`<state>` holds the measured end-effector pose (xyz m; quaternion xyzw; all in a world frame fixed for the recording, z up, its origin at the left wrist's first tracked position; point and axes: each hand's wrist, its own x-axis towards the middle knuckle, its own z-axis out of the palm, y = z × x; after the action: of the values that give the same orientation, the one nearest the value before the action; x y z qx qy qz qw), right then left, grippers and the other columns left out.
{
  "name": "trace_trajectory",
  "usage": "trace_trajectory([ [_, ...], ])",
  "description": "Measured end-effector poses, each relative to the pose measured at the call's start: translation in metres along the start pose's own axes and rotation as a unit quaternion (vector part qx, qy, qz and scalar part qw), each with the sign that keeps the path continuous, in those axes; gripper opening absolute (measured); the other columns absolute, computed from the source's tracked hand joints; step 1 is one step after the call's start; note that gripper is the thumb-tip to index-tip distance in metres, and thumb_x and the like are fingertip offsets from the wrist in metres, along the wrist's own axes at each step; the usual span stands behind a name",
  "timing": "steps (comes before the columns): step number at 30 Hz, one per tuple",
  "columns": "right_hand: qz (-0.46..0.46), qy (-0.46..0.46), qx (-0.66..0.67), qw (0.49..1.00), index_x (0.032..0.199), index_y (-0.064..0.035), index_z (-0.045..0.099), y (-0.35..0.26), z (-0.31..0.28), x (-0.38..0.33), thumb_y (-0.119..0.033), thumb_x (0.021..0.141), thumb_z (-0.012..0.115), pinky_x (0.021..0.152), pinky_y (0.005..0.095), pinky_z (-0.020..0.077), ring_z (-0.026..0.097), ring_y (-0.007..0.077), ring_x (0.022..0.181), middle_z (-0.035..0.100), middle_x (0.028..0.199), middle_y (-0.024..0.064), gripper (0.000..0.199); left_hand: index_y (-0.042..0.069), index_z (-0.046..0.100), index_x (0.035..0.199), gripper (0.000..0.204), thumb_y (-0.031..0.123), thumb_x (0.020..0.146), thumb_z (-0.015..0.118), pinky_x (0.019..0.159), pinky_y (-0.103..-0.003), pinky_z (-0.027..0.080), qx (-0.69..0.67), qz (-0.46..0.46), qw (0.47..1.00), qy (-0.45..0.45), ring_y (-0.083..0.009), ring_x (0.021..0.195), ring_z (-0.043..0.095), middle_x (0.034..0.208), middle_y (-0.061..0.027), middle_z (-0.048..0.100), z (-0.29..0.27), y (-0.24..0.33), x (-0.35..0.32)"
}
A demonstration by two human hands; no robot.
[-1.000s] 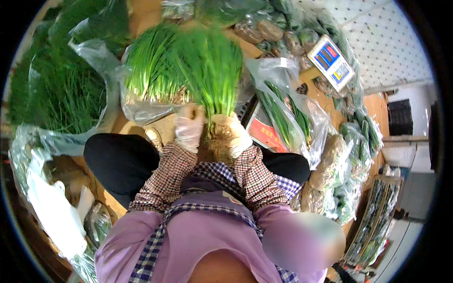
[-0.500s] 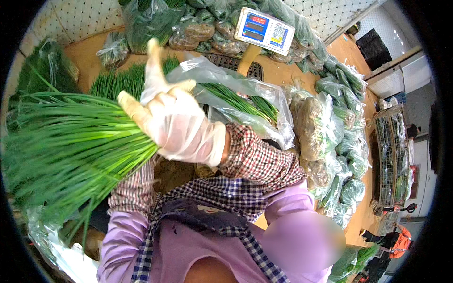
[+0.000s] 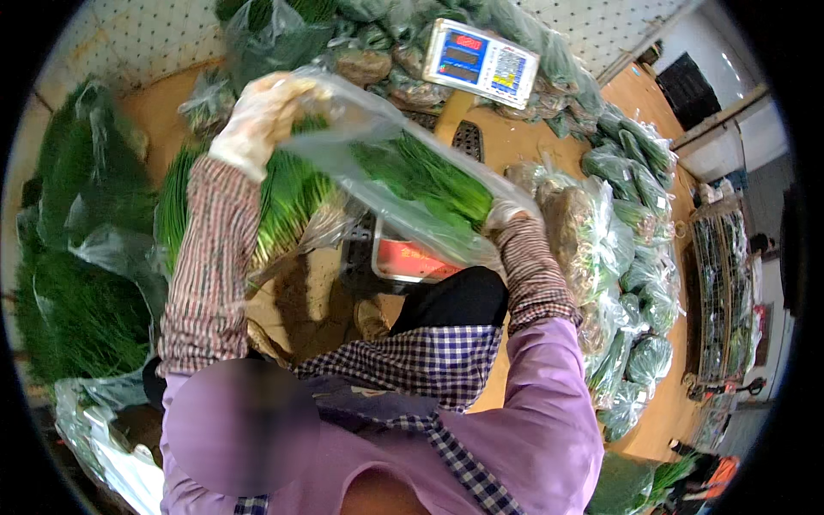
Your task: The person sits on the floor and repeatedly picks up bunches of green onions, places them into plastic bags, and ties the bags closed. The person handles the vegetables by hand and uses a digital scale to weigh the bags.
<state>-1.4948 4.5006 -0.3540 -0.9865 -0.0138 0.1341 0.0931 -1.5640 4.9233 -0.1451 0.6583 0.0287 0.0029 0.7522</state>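
A clear plastic bag (image 3: pixel 343 163) stretches between my two gloved hands above the scale. Inside it lies a bunch of green chives (image 3: pixel 433 180), the pale cut ends toward the right. My left hand (image 3: pixel 260 120) is closed on the bag's upper left end, holding it raised. At the other end my right hand (image 3: pixel 510 216) grips the chives by their pale ends, its fingers partly hidden by plastic. Beneath the bag, the scale's platform (image 3: pixel 410 260) with a red panel partly shows.
The scale's display (image 3: pixel 483 62) stands on a post beyond the bag. Loose chives (image 3: pixel 287 206) stand beneath my left forearm. Large bagged greens (image 3: pixel 81 283) fill the left side. Bagged bundles (image 3: pixel 577 227) are piled on the right. A wire cart (image 3: pixel 719 292) stands farther right.
My right hand has swung from the far left to the right with the chives, which now lie in the bag. My left hand has come into view, lifting the bag's left end.
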Motion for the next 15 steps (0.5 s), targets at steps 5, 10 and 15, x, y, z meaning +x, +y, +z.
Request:
trace_trajectory([
  [5,-0.018,-0.035,0.018,0.999,0.105,-0.0013,0.052,0.024,-0.011,-0.038,-0.029,0.072,0.062,0.066,0.0341,0.0461,0.058,0.0205,0.074,0.059,0.081,0.0153,0.044,0.001,0.061,0.081,0.027,0.022,0.065,0.068,0.061,-0.027,0.046,0.156,0.057,0.984,-0.067,-0.0154,0.070,0.057,0.074,-0.0059,0.059,-0.001,-0.015,0.052],
  [10,-0.057,-0.092,0.078,0.991,0.096,0.0003,0.059,-0.116,-0.093,-0.102,-0.026,0.079,0.056,0.066,0.0284,0.0438,0.058,0.0166,0.075,0.061,0.079,0.0115,0.031,0.005,0.061,0.086,0.022,0.022,0.073,0.065,0.060,-0.023,0.041,0.147,0.081,0.980,-0.108,-0.0106,0.065,0.052,0.070,-0.0014,0.057,-0.042,0.000,0.033],
  [15,-0.196,-0.427,0.424,0.774,0.097,-0.0010,0.059,-0.301,-0.062,-0.145,-0.025,0.081,0.054,0.063,0.0265,0.0434,0.055,0.0141,0.069,0.058,0.076,0.0076,0.029,0.003,0.060,0.091,0.024,0.022,0.077,0.062,0.059,-0.019,0.038,0.097,0.224,0.957,0.155,-0.0075,0.064,0.050,0.071,0.0007,0.055,-0.151,-0.003,-0.041],
])
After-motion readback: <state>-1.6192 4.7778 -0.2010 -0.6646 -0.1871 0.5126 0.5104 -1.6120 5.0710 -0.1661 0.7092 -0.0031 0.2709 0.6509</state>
